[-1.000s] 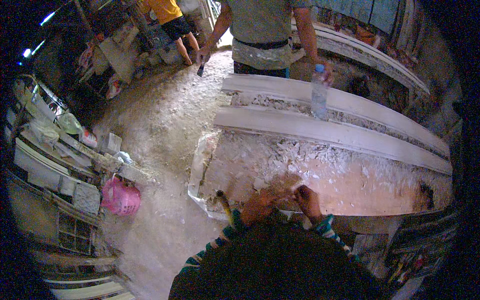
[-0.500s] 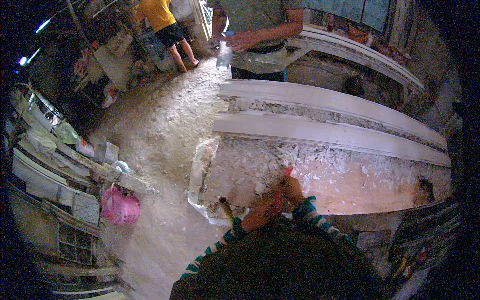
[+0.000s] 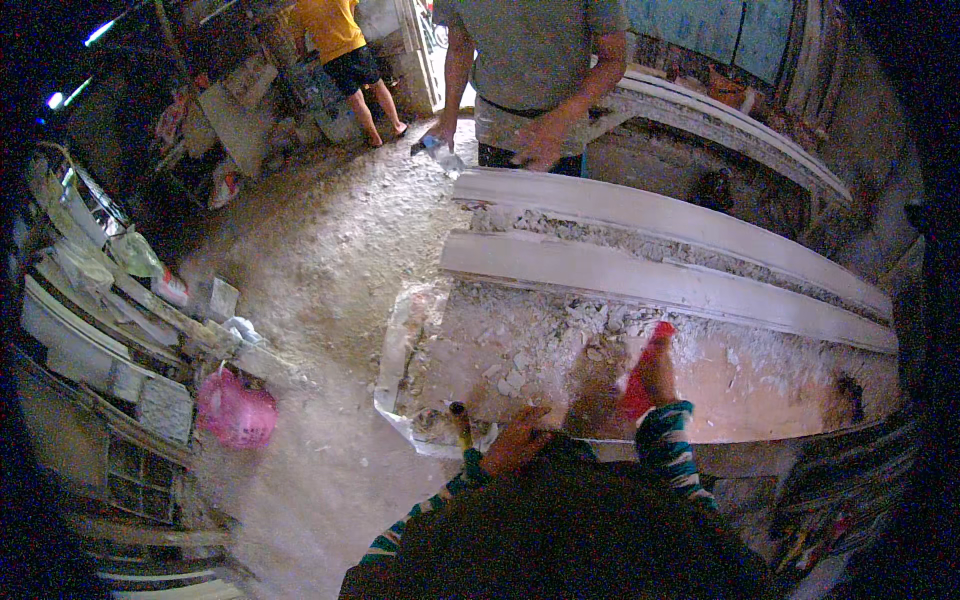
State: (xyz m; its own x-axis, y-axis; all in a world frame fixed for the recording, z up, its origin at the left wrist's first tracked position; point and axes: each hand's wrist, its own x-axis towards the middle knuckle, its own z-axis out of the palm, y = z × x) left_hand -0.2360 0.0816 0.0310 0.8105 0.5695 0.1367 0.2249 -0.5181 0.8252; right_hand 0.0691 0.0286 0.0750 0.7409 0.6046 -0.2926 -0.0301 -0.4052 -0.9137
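Observation:
My right hand point(image 3: 657, 378) is closed around a flat red tool point(image 3: 638, 398), whose far tip shows above the fingers; its exact kind is unclear. It is over a reddish-brown work board point(image 3: 735, 400) strewn with whitish plaster crumbs point(image 3: 588, 325). My left hand point(image 3: 517, 438) lies low at the board's near edge, its fingers stretched out to the right and apparently holding nothing. Close by its wrist, a stick-like yellowish handle with a dark round end point(image 3: 459, 411) sticks up.
Two long white mouldings point(image 3: 600, 262) run along the board's far side. Across from me stands a co-worker point(image 3: 540, 60) with a blue-and-pale bladed tool point(image 3: 430, 146) in one hand. Another person in yellow point(image 3: 332, 30) is farther back. A pink basket point(image 3: 237, 408) hangs at the left.
My hands have parted: the right has moved right with the red tool, while the left stays near the board's edge. The co-worker's hands have come down and apart.

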